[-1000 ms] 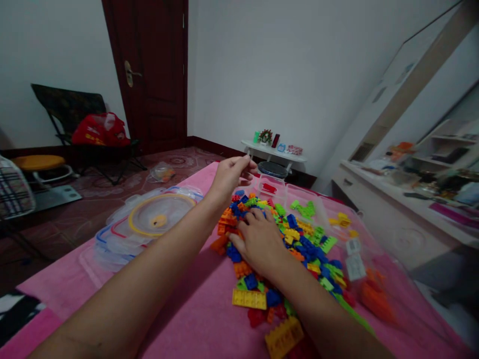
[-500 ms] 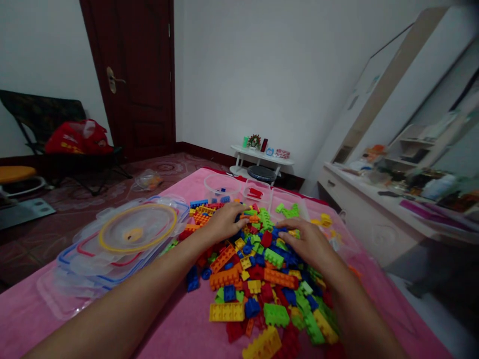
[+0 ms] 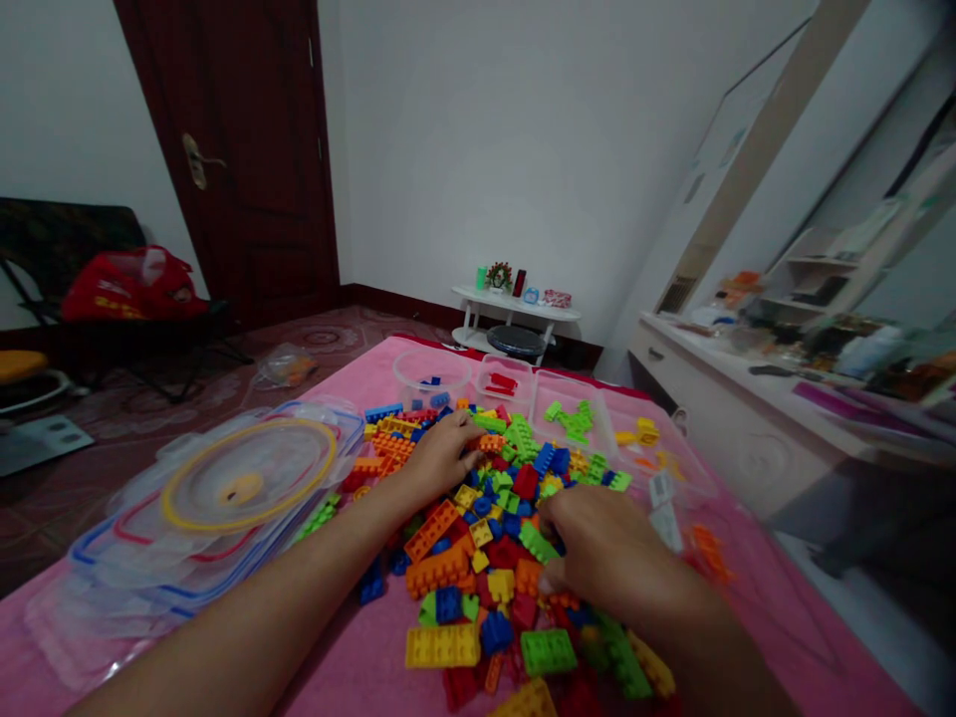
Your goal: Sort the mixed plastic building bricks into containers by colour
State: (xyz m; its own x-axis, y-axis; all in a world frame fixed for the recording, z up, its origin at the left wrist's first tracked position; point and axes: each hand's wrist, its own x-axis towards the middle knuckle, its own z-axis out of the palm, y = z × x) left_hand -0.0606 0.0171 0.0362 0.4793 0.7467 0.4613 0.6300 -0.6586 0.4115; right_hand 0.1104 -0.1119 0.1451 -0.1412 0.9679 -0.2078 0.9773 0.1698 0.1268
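Note:
A heap of mixed plastic building bricks (image 3: 440,570) in red, orange, yellow, green and blue spreads over the pink cloth. My left hand (image 3: 442,453) rests on the far left of the heap, thumb and fingers apart, beside an orange brick (image 3: 491,443). On the right side, my right hand (image 3: 597,533) reaches low into the pile. Its thumb and fingers are parted around a green brick (image 3: 538,544), which still lies among the others. Some right fingertips are hidden behind the hand.
Behind the heap stand a round clear tub (image 3: 431,370) with blue bricks, a small clear box (image 3: 508,364) with red ones and another box (image 3: 572,388) with green ones. Yellow bricks (image 3: 638,432) lie farther right. Stacked clear lids (image 3: 288,473) cover the cloth's left side.
My right hand has moved nearer and down over the heap, its thumb now below the green brick. My left hand stays in about the same place. The view has shifted slightly.

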